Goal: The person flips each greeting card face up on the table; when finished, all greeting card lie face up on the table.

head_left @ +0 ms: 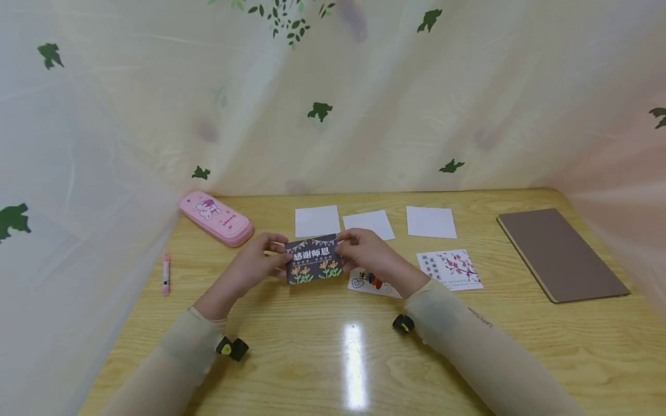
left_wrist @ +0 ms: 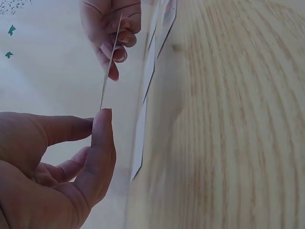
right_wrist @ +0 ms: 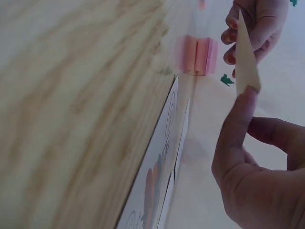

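A dark card [head_left: 314,260] with white Chinese lettering, bunting and orange flowers is held up over the table, its printed face toward me. My left hand [head_left: 255,263] pinches its left edge between thumb and fingers. At the opposite edge, my right hand [head_left: 372,254] pinches the upper right corner. Both wrist views show the card [left_wrist: 110,62] edge-on, away from the tabletop. Beneath my right hand lies a white card [head_left: 359,282] with a colourful drawing, partly covered by that hand. A card with pink blossom branches [head_left: 455,270] lies right of it.
Three blank white cards [head_left: 316,221] lie in a row behind. A pink pencil case [head_left: 217,218] sits at the back left, with a pink pen [head_left: 166,274] nearer me. On the right rests a brown notebook [head_left: 562,254]. A leaf-patterned curtain [head_left: 364,144] encloses the wooden table [head_left: 291,358].
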Tool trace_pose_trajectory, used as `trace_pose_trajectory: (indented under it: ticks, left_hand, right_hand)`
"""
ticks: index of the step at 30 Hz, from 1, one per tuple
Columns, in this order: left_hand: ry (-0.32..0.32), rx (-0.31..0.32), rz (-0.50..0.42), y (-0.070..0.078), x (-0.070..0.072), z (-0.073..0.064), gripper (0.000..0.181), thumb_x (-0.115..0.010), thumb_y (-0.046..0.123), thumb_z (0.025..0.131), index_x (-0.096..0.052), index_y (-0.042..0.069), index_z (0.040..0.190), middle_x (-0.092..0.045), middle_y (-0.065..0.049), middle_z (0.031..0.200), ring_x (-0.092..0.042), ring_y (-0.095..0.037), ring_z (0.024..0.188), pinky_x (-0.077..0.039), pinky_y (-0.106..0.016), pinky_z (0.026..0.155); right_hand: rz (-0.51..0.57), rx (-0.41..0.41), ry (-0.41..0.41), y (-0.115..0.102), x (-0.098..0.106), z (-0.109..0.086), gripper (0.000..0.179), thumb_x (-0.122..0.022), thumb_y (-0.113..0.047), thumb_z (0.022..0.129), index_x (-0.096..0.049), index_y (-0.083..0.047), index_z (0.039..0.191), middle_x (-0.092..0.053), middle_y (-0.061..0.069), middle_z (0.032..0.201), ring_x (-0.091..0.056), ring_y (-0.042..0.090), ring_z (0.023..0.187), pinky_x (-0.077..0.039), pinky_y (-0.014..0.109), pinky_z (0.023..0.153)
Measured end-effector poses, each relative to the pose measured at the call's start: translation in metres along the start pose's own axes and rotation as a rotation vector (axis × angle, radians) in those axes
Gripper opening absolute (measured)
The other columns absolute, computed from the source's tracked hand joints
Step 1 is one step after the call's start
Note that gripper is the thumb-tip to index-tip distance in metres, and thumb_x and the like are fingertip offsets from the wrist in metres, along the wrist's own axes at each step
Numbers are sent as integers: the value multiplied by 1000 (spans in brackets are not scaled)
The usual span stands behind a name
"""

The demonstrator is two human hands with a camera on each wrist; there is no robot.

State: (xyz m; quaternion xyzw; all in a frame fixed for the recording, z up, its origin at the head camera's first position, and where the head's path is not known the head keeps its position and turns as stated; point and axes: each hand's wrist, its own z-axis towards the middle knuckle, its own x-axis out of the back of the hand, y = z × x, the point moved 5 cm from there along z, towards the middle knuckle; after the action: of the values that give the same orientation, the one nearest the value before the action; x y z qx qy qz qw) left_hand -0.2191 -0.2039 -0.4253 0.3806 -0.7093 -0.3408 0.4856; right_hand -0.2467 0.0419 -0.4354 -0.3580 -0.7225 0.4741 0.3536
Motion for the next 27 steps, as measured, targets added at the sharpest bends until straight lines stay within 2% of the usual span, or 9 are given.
trace_pose_trajectory:
  ticks: [5, 11, 16, 19, 23, 27]
  left_hand:
    - [-13, 44, 36, -6, 0, 3, 46, -69, 14, 104, -52, 4, 146, -60, -23, 139, -72, -24, 104, -67, -31, 84]
    - [-45, 54, 71, -9, 0, 8, 44, -68, 14, 105, -53, 4, 145, -60, -22, 138, -71, -25, 105, -66, -31, 82]
    - [-72, 46, 121, -10, -1, 8, 42, -66, 14, 105, -53, 4, 143, -59, -21, 138, -70, -24, 103, -65, -30, 80]
    - [-83, 47, 118, -13, -3, 9, 41, -66, 12, 105, -54, 3, 142, -57, -20, 135, -70, -24, 100, -66, -31, 80]
    - [-88, 64, 119, -18, -4, 11, 39, -66, 11, 105, -54, 3, 142, -55, -18, 131, -69, -23, 99, -66, -30, 79]
    - [-89, 70, 149, -20, -4, 12, 39, -64, 12, 106, -54, 4, 142, -55, -17, 131, -69, -23, 99, -66, -30, 78]
  right_hand:
    - [-184, 23, -11, 0, -2, 4, 53, -66, -12, 104, -50, -1, 154, -74, 14, 111, -73, 16, 74, -67, 34, 77]
    - [-398, 45, -20, -8, -7, 2, 54, -71, -18, 101, -55, 1, 149, -78, 10, 108, -76, 17, 78, -66, 32, 75]
    - [-477, 5, -33, -9, -12, 1, 57, -72, -20, 101, -54, 1, 150, -78, 7, 102, -75, 18, 77, -64, 31, 74]
    - [-507, -8, -36, -9, -14, 2, 57, -74, -21, 101, -54, 1, 150, -77, 6, 101, -74, 17, 76, -64, 32, 75]
    - [-592, 9, -36, -9, -17, 4, 57, -75, -23, 101, -56, 3, 148, -77, 4, 91, -72, 15, 72, -62, 31, 75]
    - [-695, 37, -27, -11, -20, 6, 49, -76, -24, 99, -63, 3, 137, -74, 4, 79, -67, 15, 65, -57, 30, 68]
